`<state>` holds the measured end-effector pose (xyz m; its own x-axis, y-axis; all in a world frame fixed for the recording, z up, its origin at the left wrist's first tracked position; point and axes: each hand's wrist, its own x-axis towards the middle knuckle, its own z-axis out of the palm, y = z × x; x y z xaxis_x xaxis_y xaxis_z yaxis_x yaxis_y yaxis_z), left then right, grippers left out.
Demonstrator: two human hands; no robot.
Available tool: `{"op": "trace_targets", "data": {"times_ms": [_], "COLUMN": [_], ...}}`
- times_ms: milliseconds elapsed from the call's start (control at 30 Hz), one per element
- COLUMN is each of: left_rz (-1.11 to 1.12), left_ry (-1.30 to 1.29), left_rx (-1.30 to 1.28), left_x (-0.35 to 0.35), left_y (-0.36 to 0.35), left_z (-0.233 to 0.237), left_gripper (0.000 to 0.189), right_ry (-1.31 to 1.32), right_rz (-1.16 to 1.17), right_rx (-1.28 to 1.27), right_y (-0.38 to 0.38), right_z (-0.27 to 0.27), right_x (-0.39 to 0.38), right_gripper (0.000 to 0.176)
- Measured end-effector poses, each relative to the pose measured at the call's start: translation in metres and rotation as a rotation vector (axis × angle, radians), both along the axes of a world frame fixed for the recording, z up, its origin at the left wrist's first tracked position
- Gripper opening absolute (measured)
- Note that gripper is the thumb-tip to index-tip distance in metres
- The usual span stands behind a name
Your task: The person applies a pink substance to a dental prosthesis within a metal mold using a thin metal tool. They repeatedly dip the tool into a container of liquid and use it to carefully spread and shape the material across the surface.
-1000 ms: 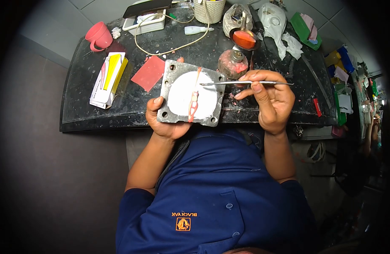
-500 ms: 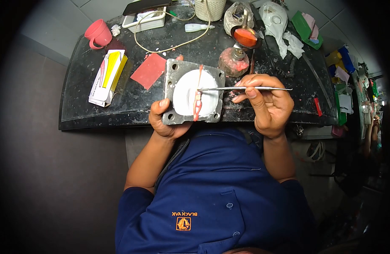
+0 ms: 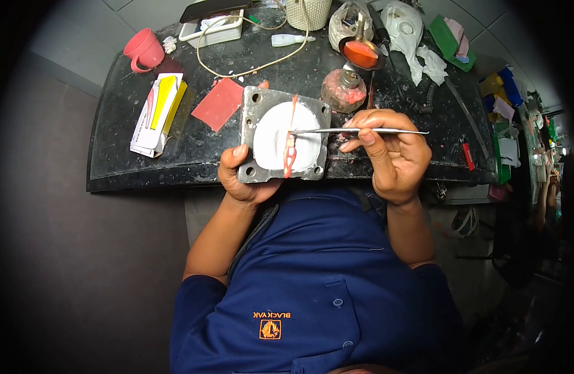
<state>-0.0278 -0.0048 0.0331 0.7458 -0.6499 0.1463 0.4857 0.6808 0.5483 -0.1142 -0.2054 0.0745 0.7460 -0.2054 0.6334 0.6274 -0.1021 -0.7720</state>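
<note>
My left hand [image 3: 242, 177] grips the near left corner of a square grey metal flask [image 3: 249, 134], its thumb on top and its other fingers underneath. White plaster [image 3: 306, 149] fills the round opening of the flask. Across it runs a narrow strip of pink wax [image 3: 293, 115], with small loops in its nearer half. Pinched between thumb and fingers of my right hand [image 3: 396, 153] is a thin metal wax carver [image 3: 346, 131]. It lies level over the flask, and its tip is right at the wax strip.
Beyond the flask stand a glass spirit burner [image 3: 344, 92] and a small pan of red wax [image 3: 362, 55]. A red wax sheet [image 3: 218, 105], a white and yellow box [image 3: 157, 115] and a pink mug [image 3: 145, 50] are to the left. A cable [image 3: 201, 56] loops across the black table.
The flask, both hands and the carver have shifted very slightly left. The carver's tip stays at the wax strip.
</note>
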Motion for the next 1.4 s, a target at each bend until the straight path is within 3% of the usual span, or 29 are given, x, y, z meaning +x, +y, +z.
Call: {"op": "trace_targets", "data": {"times_ms": [100, 167, 200, 267, 400, 1000, 1200, 1267, 1400], "left_rz": [-0.040, -0.086, -0.086, 0.012, -0.015, -0.034, -0.076, 0.025, 0.010], "left_ry": [0.072, -0.030, -0.030, -0.008, -0.036, 0.011, 0.096, 0.103, 0.109], "left_rx": [-0.175, -0.301, -0.301, 0.007, 0.003, -0.010, -0.182, -0.024, -0.044], "left_x": [0.001, 0.005, 0.003, 0.000, 0.003, 0.004, 0.003, 0.001, 0.002], "left_y": [-0.002, -0.004, -0.003, 0.000, 0.001, 0.002, 0.003, 0.002, 0.002], "left_z": [-0.006, -0.011, -0.009, 0.000, -0.001, -0.001, -0.006, -0.002, -0.003], "left_gripper": [0.106, 0.112, 0.112, 0.112, 0.113, 0.110, 0.101, 0.107, 0.106], "right_ry": [0.012, -0.015, -0.015, 0.007, -0.024, -0.018, -0.073, -0.063, -0.002], "right_rz": [-0.008, -0.021, -0.021, -0.023, -0.035, -0.018, -0.368, -0.417, -0.464], "right_rx": [-0.029, -0.059, -0.059, -0.055, -0.121, 0.003, 0.077, 0.054, 0.028], "right_y": [0.001, 0.001, 0.001, 0.001, 0.001, -0.008, -0.051, -0.066, -0.074], "right_z": [0.001, 0.000, 0.001, 0.002, 0.002, 0.000, 0.009, 0.011, 0.009], "right_x": [0.000, 0.000, -0.001, -0.002, -0.001, 0.001, 0.016, 0.022, 0.029], "right_gripper": [0.011, 0.011, 0.011, 0.011, 0.011, 0.012, 0.014, 0.014, 0.014]}}
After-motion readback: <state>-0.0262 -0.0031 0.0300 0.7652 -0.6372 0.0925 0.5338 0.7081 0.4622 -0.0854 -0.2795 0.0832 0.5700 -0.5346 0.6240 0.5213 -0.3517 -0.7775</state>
